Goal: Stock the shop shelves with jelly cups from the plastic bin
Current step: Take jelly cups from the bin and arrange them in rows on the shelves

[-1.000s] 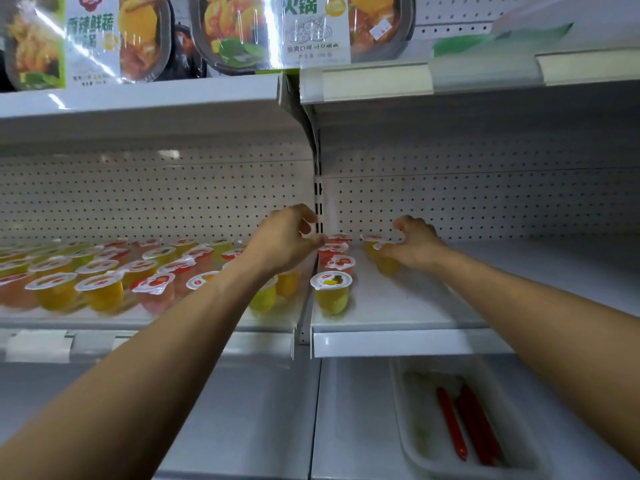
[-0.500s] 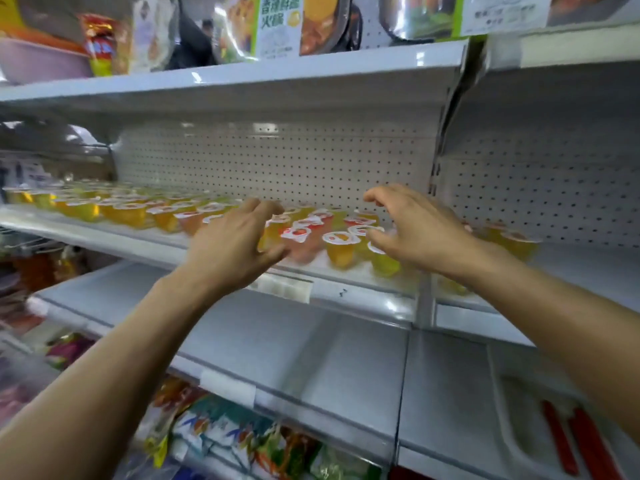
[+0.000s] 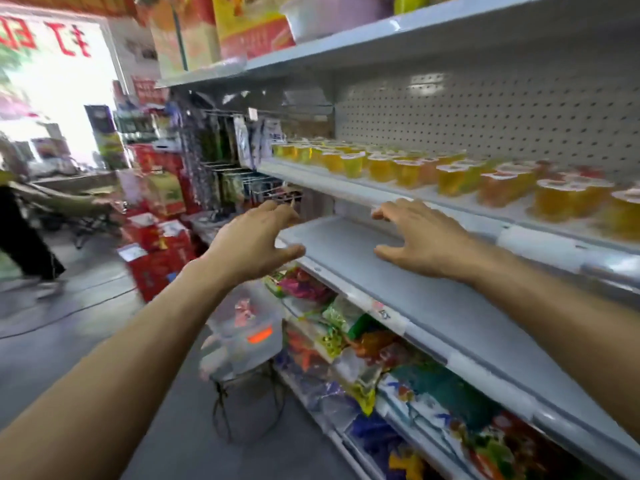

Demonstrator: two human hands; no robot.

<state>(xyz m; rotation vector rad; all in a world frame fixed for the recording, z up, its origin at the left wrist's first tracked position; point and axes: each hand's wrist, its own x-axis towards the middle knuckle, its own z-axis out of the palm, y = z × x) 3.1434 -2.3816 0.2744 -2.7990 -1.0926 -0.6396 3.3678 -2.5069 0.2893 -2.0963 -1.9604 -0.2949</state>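
Jelly cups [image 3: 450, 171] already fill the shelf [image 3: 381, 195]; my left hand [image 3: 256, 240] and right hand [image 3: 419, 240] spread empty, bin [image 3: 242, 337] below next.

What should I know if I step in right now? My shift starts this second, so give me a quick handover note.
Left hand: open, empty, in the air off the end of the bare shelf.
Right hand: open, empty, spread over that bare shelf.
Jelly cups: rows already fill the shelf above.
Plastic bin: on a wire stand in the aisle, below the left hand; contents blurred.
Left: fetch more cups from the bin and keep filling.
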